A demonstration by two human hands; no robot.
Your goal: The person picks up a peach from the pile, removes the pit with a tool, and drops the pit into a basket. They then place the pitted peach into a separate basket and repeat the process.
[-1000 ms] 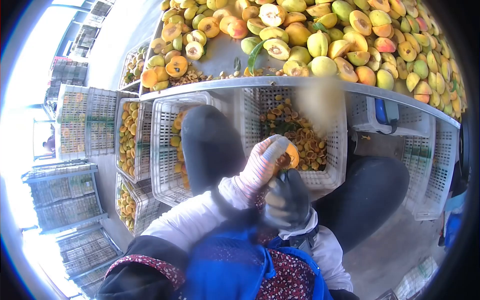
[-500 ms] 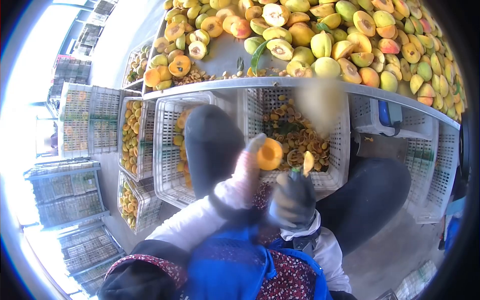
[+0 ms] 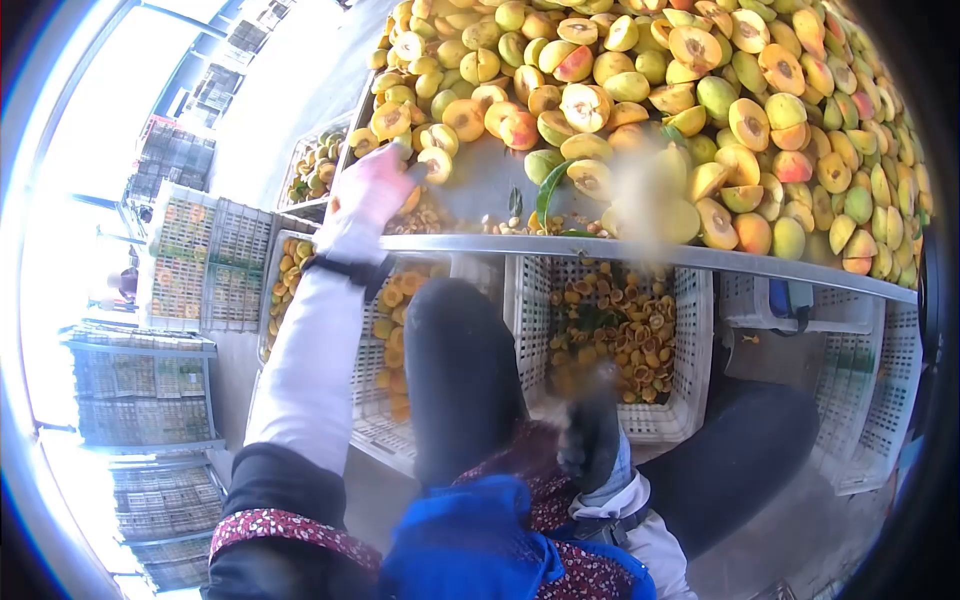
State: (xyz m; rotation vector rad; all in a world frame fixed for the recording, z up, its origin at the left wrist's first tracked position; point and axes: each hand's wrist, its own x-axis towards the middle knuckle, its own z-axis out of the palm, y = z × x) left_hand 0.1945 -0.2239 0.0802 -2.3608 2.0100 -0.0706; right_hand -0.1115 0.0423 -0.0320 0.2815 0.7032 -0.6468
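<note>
Left hand (image 3: 372,188), in a pale pink knitted glove, lies at full reach on the near left corner of the grey metal table (image 3: 480,195). Its fingers are bent down over the orange and yellow halved stone fruits (image 3: 437,163) at that corner. It touches them, but whether it pinches one cannot be told. A black wrist strap (image 3: 350,268) closes the glove above the long white sleeve (image 3: 305,370).

The right hand (image 3: 590,440), in a dark grey glove, is low by the lap and badly blurred. It is just beside the near wall of the white plastic lattice crate (image 3: 692,340), and its grip cannot be made out. That crate stands under the table rim between the two dark-trousered knees (image 3: 460,370) and holds small orange fruit scraps and pits.

A second white lattice crate (image 3: 385,425) with orange halves sits under the outstretched arm. Farther along the tabletop, a large heap of yellow-green and orange fruit (image 3: 760,110), whole and halved, spreads to the right, with a long green leaf (image 3: 548,187) at its near edge. Stacked pale crates (image 3: 150,390) stand well apart at the left.
</note>
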